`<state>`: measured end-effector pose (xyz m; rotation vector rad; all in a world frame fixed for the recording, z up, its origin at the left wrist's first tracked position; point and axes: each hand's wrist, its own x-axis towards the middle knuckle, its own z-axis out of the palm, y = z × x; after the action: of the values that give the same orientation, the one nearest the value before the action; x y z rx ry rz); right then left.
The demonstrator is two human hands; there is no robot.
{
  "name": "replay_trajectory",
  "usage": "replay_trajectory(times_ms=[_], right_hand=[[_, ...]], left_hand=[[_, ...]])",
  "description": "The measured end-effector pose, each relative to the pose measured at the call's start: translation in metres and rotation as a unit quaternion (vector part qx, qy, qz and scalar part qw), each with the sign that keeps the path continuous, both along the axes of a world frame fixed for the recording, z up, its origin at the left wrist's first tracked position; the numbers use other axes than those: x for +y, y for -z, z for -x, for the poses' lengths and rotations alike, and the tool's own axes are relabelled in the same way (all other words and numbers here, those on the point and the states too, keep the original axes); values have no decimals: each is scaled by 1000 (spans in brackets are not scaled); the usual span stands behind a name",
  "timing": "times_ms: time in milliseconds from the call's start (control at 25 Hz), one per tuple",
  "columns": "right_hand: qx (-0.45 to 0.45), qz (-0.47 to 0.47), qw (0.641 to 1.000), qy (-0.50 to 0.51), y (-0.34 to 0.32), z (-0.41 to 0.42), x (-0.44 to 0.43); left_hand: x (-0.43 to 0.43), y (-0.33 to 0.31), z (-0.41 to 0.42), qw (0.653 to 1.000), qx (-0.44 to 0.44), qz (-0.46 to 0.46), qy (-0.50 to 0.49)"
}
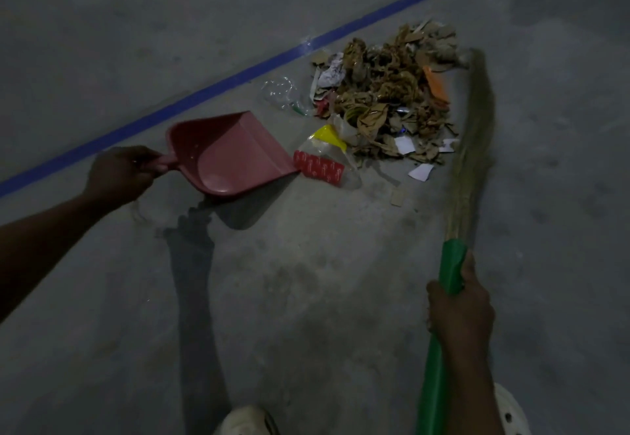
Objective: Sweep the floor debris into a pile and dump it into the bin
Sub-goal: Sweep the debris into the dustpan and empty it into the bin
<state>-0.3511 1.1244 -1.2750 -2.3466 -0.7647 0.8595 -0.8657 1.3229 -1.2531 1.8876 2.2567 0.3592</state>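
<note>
A pile of debris (388, 93), mostly dry brown leaves with paper scraps and an orange piece, lies on the grey floor. My left hand (121, 174) grips the handle of a pink dustpan (228, 155), whose open mouth faces the pile and touches a clear plastic bottle with a red label (322, 165). My right hand (458, 308) grips the green handle of a grass broom (472, 134). The broom's bristles lie along the right side of the pile, their tip blurred. No bin is in view.
A blue tape line (218, 83) runs diagonally across the floor behind the dustpan and pile. A crumpled clear plastic wrapper (281, 93) lies left of the pile. Loose paper bits (421, 172) sit in front of it. My white shoes (249, 422) show at the bottom edge.
</note>
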Motion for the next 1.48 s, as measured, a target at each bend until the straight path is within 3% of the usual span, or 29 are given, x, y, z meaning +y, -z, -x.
replay_trajectory(times_ms=[200, 400, 720, 1000, 1120, 1320, 1480], right_hand=[[59, -18, 997, -49, 5, 10, 12], [144, -29, 987, -68, 1, 32, 16], [266, -57, 955, -119, -29, 69, -5], [169, -86, 981, 45, -63, -6, -16], [119, -25, 991, 61, -43, -32, 10], [34, 12, 998, -44, -14, 0, 49], [55, 20, 989, -132, -14, 34, 65]], left_hand=[[42, -22, -119, 996, 11, -9, 86], [72, -6, -187, 994, -37, -30, 102], [79, 6, -196, 991, -79, -19, 102], [73, 3, -187, 993, -86, -9, 81], [75, 0, -185, 994, -65, 10, 90], [81, -8, -188, 994, -31, 22, 107], [82, -11, -193, 993, -33, 13, 113]])
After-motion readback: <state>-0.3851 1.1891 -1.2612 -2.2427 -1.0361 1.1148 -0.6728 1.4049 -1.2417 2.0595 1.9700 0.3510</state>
